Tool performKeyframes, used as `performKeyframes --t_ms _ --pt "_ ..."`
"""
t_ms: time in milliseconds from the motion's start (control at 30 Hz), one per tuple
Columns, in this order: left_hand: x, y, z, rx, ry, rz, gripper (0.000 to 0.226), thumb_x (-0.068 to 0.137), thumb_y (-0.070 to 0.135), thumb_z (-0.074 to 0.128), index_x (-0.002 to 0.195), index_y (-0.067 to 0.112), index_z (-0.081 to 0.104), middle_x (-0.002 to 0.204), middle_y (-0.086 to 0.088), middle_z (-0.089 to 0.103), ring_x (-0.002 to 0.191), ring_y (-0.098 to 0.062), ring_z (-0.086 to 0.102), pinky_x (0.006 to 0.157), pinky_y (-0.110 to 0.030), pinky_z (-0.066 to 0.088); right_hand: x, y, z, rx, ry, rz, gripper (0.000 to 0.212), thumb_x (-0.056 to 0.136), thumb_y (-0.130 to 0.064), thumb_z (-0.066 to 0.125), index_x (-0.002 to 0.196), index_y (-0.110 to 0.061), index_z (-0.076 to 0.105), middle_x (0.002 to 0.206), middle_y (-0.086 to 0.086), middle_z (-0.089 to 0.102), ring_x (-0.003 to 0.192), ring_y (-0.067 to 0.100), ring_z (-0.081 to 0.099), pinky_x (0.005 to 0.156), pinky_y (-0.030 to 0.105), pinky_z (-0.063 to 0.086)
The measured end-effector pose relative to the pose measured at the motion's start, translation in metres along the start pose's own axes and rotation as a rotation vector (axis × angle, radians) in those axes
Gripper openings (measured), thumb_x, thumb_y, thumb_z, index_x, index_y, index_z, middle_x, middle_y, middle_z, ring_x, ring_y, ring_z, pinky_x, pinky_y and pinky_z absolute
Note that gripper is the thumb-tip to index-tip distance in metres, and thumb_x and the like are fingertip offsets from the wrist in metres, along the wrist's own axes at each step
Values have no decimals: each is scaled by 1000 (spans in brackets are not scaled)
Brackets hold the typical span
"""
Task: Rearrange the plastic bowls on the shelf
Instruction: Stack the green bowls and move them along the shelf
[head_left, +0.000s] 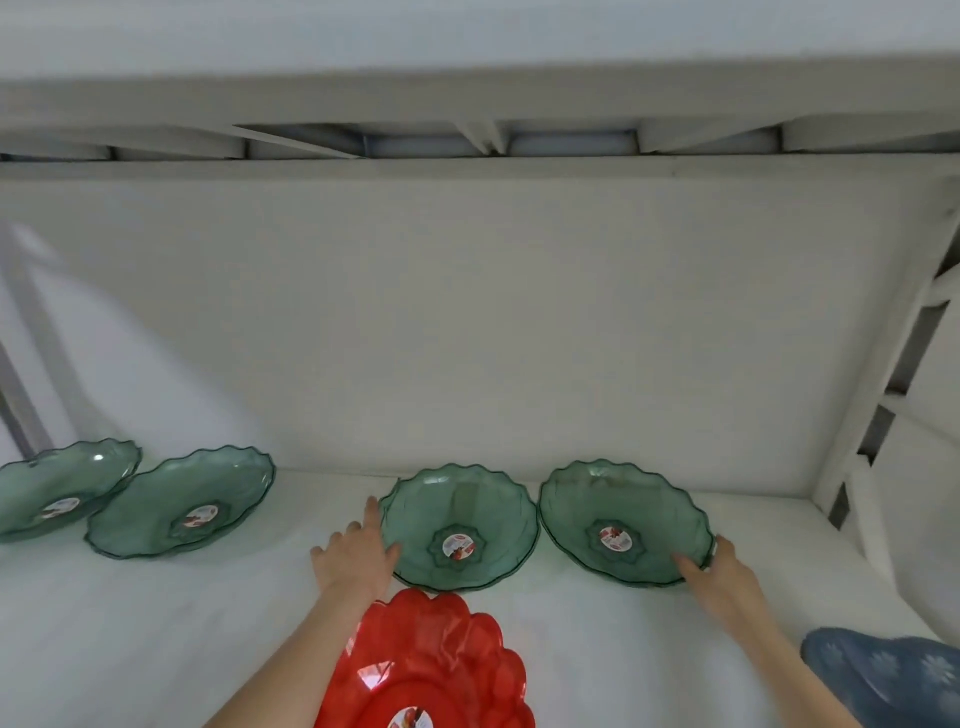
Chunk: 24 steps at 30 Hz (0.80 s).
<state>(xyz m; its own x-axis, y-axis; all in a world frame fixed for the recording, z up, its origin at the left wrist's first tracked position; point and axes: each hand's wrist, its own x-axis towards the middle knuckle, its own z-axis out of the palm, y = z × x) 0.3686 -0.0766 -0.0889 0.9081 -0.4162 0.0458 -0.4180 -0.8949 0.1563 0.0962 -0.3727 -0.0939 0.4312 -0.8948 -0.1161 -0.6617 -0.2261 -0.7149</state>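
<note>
Several green translucent plastic bowls with scalloped rims stand in a row on the white shelf (519, 639). The middle green bowl (462, 514) has my left hand (358, 556) at its left rim, thumb over the edge and fingers spread on the shelf. The right green bowl (623, 509) has my right hand (722, 571) on its near right rim, thumb inside and fingers outside. Two more green bowls (187, 493) (57, 483) sit to the left, apart from my hands. A red scalloped bowl (431, 660) lies at the front, below my left forearm.
The shelf's white back wall (467, 338) rises just behind the bowls. A white slatted side frame (883, 395) closes the right end. A blue patterned sleeve (893, 675) shows at the bottom right. An upper shelf board (467, 98) hangs overhead.
</note>
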Motion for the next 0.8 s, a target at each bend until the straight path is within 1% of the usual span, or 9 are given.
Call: performKeyframes --t_ms 100,167,200,267,333,400,567,667,800 --pt "9 -2 6 -163 -65 -29 76 93 35 45 151 17 0 122 -11 62 104 -28 63 87 -40 51 5 0 3 107 29 15 45 89 -24 60 122 2 46 102 19 64 76 29 61 59 30 43" --pt "14 -1 10 -326 -96 -79 68 90 19 48 147 8 13 114 -16 65 92 -30 65 77 -36 53 5 0 5 190 31 64 28 89 -17 60 107 3 53 85 19 70 57 22 67 48 26 46" --pt "16 -1 12 -402 -98 -107 58 88 13 48 140 5 24 110 -18 65 87 -29 65 72 -35 52 6 0 6 222 31 89 19 89 -14 59 99 3 56 72 18 72 49 21 66 48 27 50" --pt "17 2 11 -501 -95 -162 30 87 6 46 116 2 41 108 -21 64 87 -32 61 72 -35 48 7 0 9 295 27 137 8 88 -7 55 85 -1 58 54 13 70 46 27 68 62 37 59" --pt "19 4 9 -542 -97 -181 12 86 3 45 98 3 44 109 -23 61 96 -36 59 73 -35 44 8 -1 10 379 35 172 11 86 -2 51 78 -3 59 54 12 70 50 31 70 74 46 59" --pt "20 4 9 -555 -96 -175 8 85 3 44 93 4 46 105 -21 62 98 -37 59 70 -32 41 6 -2 10 432 53 187 15 86 1 47 76 -4 57 60 14 70 51 34 71 76 48 59" --pt "20 3 5 -621 -44 -170 17 84 6 45 98 2 55 99 -18 66 88 -35 61 72 -36 48 -1 -7 4 485 124 188 10 86 0 44 81 -6 52 70 19 71 50 34 70 74 45 57" --pt "11 2 -9 -654 11 -174 22 84 8 47 104 3 54 100 -20 67 90 -37 62 74 -38 50 -10 -10 -8 477 148 191 12 85 -3 44 92 1 53 68 20 72 48 32 70 57 29 53" --pt "-5 -2 -44 -738 82 -214 33 89 7 46 121 -1 50 110 -27 63 100 -43 60 75 -39 44 -27 -21 -30 499 156 168 16 86 -3 43 93 6 55 53 14 70 51 33 71 62 38 51"
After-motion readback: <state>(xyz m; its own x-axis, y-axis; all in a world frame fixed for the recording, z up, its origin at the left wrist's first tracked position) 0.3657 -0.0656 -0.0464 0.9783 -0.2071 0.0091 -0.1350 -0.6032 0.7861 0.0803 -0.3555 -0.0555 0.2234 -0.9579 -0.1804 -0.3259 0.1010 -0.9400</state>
